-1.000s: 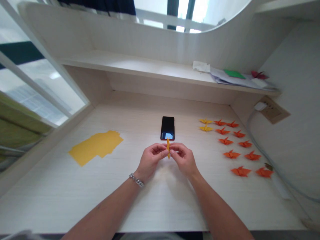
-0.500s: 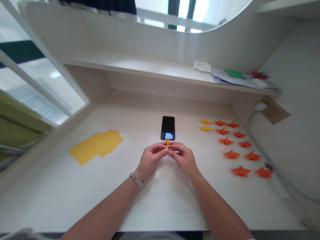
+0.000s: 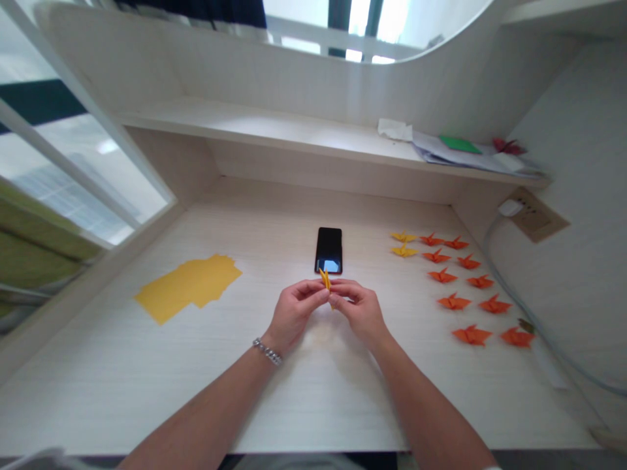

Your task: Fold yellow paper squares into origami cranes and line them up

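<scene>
A small folded piece of yellow paper (image 3: 325, 279) is pinched between my two hands above the middle of the desk. Its two narrow points stick up and away from me, leaning a little left. My left hand (image 3: 300, 305) is closed on its left side, thumb and fingertips together. From the other side, my right hand (image 3: 359, 308) grips it the same way, the thumbs almost touching. Fingers cover most of the lower part of the paper. Just beyond the fingertips lies a black phone (image 3: 329, 248), flat on the desk.
Yellow paper sheets (image 3: 189, 286) lie overlapping on the left. To the right stand two yellow cranes (image 3: 404, 251) and several orange cranes (image 3: 454, 302) in rows. A grey cable (image 3: 519, 303) runs from a socket (image 3: 539, 214) along the right wall. Above the desk's back is a shelf (image 3: 294, 130).
The yellow folded paper has tilted, its upper points swinging slightly left and its lower tip slightly right. Both hands stay in nearly the same place.
</scene>
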The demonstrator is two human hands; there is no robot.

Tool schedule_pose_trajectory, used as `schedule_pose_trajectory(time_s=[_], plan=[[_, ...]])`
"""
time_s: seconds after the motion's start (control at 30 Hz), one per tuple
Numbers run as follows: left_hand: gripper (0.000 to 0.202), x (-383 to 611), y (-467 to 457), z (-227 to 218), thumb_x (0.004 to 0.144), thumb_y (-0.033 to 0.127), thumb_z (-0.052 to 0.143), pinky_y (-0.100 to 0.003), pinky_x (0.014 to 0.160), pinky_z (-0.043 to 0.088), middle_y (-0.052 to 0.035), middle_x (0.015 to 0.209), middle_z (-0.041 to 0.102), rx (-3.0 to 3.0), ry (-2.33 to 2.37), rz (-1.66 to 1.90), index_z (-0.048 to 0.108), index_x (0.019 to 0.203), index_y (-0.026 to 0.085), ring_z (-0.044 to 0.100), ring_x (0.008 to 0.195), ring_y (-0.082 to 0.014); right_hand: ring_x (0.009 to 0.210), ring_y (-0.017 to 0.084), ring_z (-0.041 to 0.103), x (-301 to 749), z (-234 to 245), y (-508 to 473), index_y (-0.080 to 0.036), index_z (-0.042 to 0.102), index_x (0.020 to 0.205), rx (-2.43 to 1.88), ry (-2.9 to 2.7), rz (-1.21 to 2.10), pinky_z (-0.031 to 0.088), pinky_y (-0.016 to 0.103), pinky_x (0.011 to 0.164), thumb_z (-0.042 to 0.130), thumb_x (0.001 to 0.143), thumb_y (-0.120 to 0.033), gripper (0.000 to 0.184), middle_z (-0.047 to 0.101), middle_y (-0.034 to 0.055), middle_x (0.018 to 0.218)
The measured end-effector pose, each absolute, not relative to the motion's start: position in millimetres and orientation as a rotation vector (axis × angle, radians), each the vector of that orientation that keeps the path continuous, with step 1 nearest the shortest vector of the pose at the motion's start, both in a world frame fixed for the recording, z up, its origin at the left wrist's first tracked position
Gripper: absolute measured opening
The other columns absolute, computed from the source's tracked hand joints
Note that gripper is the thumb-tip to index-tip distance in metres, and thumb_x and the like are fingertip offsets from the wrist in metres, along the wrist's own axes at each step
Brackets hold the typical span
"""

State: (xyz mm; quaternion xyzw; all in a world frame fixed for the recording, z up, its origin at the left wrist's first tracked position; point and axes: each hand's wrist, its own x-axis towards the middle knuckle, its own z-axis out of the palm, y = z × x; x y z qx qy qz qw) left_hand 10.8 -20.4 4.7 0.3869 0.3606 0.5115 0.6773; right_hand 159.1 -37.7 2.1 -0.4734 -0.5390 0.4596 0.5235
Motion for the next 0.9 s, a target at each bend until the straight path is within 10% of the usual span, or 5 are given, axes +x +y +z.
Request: schedule_pose_trajectory(time_s=[0.9], plan=[[0.014, 10.2, -23.8, 13.1, 0.073, 0.025, 0.069, -0.035, 0.091, 0.047, -0.0123, 0.108, 0.067, 1.213, 0.927, 1.233, 0.065, 0.079, 0.014, 0.063, 0.1, -0.0234, 0.095, 0.02, 0.062, 151.7, 9.3, -46.9, -0.019, 0.067, 0.099, -1.148, -1.43, 0.769, 0.052, 0.031, 0.082, 0.053, 0.085, -0.021, 0.02, 0.066, 0.0084, 0.105]])
